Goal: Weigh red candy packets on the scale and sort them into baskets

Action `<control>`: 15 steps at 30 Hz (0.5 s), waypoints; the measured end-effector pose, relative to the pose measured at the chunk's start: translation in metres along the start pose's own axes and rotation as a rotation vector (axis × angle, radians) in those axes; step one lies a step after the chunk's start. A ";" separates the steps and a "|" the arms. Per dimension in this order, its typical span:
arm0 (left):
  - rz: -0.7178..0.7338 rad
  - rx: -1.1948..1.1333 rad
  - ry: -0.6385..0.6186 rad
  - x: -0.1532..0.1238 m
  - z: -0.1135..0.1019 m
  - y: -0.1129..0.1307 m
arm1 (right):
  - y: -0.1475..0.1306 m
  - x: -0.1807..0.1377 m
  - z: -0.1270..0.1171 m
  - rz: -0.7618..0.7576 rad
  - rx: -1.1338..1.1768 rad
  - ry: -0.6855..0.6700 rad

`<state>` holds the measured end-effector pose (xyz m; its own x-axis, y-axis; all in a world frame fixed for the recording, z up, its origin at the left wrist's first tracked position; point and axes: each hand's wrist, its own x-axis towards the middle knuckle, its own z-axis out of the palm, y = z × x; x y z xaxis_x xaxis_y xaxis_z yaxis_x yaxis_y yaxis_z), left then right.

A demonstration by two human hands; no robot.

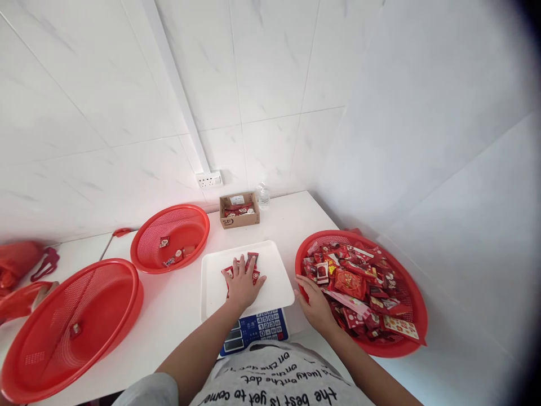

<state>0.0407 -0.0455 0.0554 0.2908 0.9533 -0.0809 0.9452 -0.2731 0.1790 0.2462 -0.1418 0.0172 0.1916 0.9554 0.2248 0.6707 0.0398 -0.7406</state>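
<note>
My left hand (242,285) lies flat, fingers spread, on a few small red packets (252,260) on the white tray (276,282) of a scale (256,330) with a blue keypad. My right hand (315,304) rests at the near left rim of a red basket (416,327) heaped with red candy packets (359,285); its fingers are loosely curled and I see nothing held in it.
A red basket (198,217) with a few packets stands behind the tray on the left. A larger red basket (105,332) with one packet sits at the front left. A small cardboard box (239,219) and a water bottle (264,195) stand by the tiled wall. Red bags (19,259) lie far left.
</note>
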 end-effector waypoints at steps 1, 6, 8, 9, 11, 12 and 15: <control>0.025 0.001 0.005 0.002 0.001 -0.002 | 0.000 0.000 0.000 -0.001 -0.003 -0.001; 0.198 -0.021 0.030 0.006 -0.002 -0.021 | 0.000 0.000 0.000 -0.008 -0.016 0.000; 0.248 -0.038 0.016 0.005 -0.006 -0.026 | 0.002 -0.001 0.000 -0.009 -0.026 -0.005; 0.263 -0.050 0.010 0.003 -0.007 -0.028 | 0.002 -0.002 0.001 -0.010 -0.037 -0.007; 0.261 -0.080 0.023 -0.002 -0.009 -0.031 | 0.002 -0.003 0.001 -0.020 -0.086 -0.002; 0.242 -0.099 0.041 -0.005 -0.010 -0.033 | 0.000 -0.003 0.002 -0.033 -0.120 0.004; 0.135 -0.161 0.099 -0.018 -0.008 -0.044 | -0.012 0.005 0.009 -0.105 -0.198 0.007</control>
<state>-0.0076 -0.0499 0.0573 0.3894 0.9197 0.0495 0.8605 -0.3824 0.3365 0.2327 -0.1348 0.0211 0.1176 0.9469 0.2993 0.8149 0.0802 -0.5741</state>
